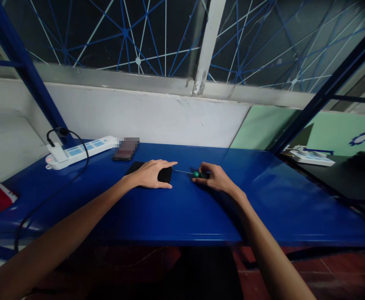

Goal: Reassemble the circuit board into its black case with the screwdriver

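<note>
A flat black rectangular object lies on the blue table. Across its top rests my left hand, pressing it down, with thumb and forefinger reaching along its two sides to the right end. My right hand is closed around the green handle of a screwdriver. The thin metal shaft points left, and its tip is at the right end of the black object; whether it touches cannot be made out.
Behind my left hand lies a dark phone-like slab, partly blurred out. A white power strip with a plugged-in adapter and black cable is at the left. White items sit at the far right, past a blue frame post.
</note>
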`<action>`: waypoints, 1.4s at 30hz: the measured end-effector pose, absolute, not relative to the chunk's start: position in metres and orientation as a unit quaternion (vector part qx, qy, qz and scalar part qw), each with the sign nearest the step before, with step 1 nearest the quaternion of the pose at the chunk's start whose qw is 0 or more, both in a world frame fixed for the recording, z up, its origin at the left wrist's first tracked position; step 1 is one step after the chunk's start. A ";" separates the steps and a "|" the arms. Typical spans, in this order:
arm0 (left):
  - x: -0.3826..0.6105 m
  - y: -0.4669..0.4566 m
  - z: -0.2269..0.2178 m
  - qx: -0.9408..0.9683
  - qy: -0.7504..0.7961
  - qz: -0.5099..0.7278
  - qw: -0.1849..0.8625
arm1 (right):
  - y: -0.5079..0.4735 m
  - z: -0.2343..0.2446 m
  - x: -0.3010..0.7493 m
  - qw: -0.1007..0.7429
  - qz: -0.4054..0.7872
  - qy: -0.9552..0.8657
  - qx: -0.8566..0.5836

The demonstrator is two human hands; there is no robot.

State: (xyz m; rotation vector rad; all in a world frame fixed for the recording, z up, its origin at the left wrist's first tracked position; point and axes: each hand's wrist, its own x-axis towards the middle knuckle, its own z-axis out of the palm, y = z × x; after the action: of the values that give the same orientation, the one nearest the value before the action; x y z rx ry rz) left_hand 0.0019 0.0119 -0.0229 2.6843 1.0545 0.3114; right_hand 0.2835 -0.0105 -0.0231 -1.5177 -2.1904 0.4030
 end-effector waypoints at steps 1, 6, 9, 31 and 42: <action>0.002 0.012 -0.023 0.919 0.360 0.106 0.119 | -0.011 -0.023 0.283 0.221 0.146 -0.793 -0.549; 0.002 0.012 -0.024 0.920 0.360 0.110 0.112 | -0.017 -0.018 0.279 0.216 0.138 -0.782 -0.567; 0.002 0.013 -0.025 0.919 0.361 0.112 0.111 | -0.018 -0.016 0.279 0.197 0.145 -0.782 -0.573; 0.006 0.007 -0.021 0.917 0.367 0.113 0.111 | -0.017 -0.017 0.279 0.228 0.153 -0.774 -0.570; 0.010 0.014 -0.030 0.872 0.377 0.280 0.135 | -0.017 -0.016 0.281 0.307 0.185 -0.749 -0.557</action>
State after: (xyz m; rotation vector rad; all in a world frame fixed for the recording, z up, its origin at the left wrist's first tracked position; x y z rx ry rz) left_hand 0.0104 0.0140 -0.0302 2.5276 1.0919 0.8113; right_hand 0.2806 -0.0166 -0.0164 -1.4744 -1.9821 0.4892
